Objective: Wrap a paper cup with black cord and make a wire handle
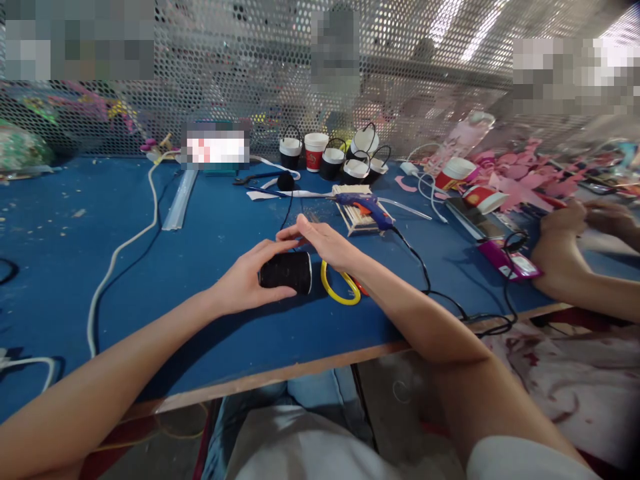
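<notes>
My left hand [250, 275] is wrapped around a black-covered cup [286, 273], which is tilted on its side low over the table, its pale rim towards the right. My right hand [323, 243] reaches across the cup's far side with fingers stretched out; its fingertips are close to my left fingers, and whether they touch the cup is hidden. From a small ball of black yarn [286, 181], a strand runs towards both hands. Beside my right wrist, partly under it, lie scissors with a yellow handle loop [341, 293].
A blue glue gun [367, 207] rests on a small wooden stick rack [357, 223], its black cord trailing right. Several black cups with handles [333, 163] and a red cup [315, 153] stand near the mesh. Another person's hands [563, 230] work at right. A white cable [135, 243] crosses the left.
</notes>
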Available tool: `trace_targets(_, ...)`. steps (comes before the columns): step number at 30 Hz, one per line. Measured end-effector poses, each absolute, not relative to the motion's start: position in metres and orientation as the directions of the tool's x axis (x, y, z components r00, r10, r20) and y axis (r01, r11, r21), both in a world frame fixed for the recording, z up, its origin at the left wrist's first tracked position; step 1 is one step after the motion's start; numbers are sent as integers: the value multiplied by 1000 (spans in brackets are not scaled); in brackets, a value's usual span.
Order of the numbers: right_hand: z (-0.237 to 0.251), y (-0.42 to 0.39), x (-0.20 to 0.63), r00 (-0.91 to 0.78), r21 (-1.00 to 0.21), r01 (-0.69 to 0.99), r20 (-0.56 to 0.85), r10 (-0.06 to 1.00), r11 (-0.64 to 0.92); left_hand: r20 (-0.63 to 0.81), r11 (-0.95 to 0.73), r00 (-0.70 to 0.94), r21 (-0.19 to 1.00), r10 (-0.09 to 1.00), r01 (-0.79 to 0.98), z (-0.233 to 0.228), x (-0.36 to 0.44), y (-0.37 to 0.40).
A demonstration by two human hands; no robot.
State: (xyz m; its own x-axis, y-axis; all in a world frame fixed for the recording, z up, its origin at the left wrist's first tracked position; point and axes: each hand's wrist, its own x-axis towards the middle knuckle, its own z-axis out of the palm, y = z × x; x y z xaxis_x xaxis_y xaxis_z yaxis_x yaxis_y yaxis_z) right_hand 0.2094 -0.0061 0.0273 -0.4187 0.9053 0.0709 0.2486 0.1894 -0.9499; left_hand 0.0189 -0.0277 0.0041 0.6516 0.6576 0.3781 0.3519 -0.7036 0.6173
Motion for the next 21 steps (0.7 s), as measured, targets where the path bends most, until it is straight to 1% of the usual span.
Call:
trace_targets(2, 24, -5, 209, -436, -944, 275, 45, 899, 180, 354, -702, 669, 615, 654, 360, 5, 19, -27)
trace_targets(4, 24, -5, 213, -421, -912, 346, 60, 905, 221, 345, -683, 655, 630, 673, 370, 5, 18, -26)
trace_targets(6, 29, -4, 220, -338, -835, 462, 145, 930, 298, 344, -658, 626, 651, 700, 378, 5, 17, -25)
trace_targets(8, 38, -2, 234, -196, -742, 578, 277, 941, 339, 344, -630, 593, 676, 728, 381, 6, 17, -23)
trace_targets(11, 54, 7, 266, -22, -705, 631, 401, 916, 324, 326, -573, 540, 721, 776, 389, 7, 16, -21)
trace_targets(13, 61, 17, 290, 46, -635, 713, 467, 883, 298, 309, -536, 505, 744, 806, 400, 7, 16, -21)
trace_targets(14, 62, 21, 302, 60, -579, 771, 480, 875, 265, 303, -522, 491, 750, 817, 406, 7, 16, -20)
trace_targets(15, 62, 26, 313, 75, -505, 839, 479, 875, 205, 299, -513, 480, 753, 825, 412, 7, 16, -20)
trace_targets(17, 59, 33, 330, 84, -319, 946, 412, 907, 57, 292, -502, 467, 753, 835, 425, 6, 15, -19)
trace_targets(19, 53, 37, 339, 67, -157, 987, 268, 961, -25, 287, -496, 462, 751, 839, 436, 6, 15, -19)
trace_targets(21, 46, 40, 341, 65, -62, 996, 130, 989, -57, 284, -493, 457, 747, 843, 445, 6, 15, -19)
